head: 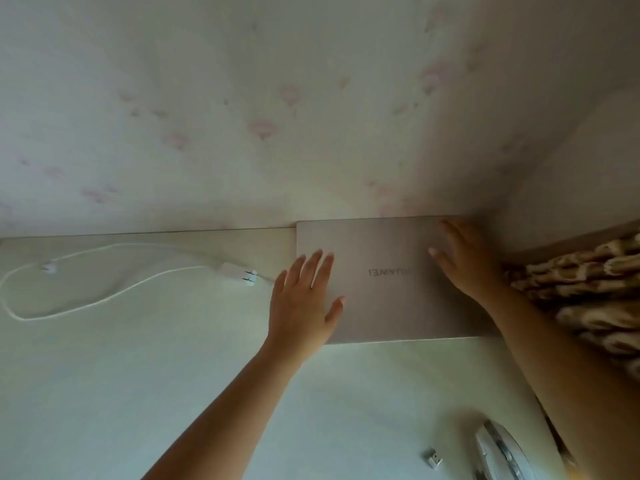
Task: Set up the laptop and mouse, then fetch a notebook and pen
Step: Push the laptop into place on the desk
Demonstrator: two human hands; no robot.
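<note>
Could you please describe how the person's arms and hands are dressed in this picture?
Both forearms are bare, with no sleeve showing in view. The left hand and right hand wear no gloves, and no rings, watch or bracelet are visible.

Closed laptop (388, 278) lies on the desk (138, 375) against the wall (242, 98), charger (239, 271) to its left, mouse (502, 452) and small dongle (433, 458) in front, near edge.

Head view looks down, close, at desk (104, 375); seemingly blurred.
</note>
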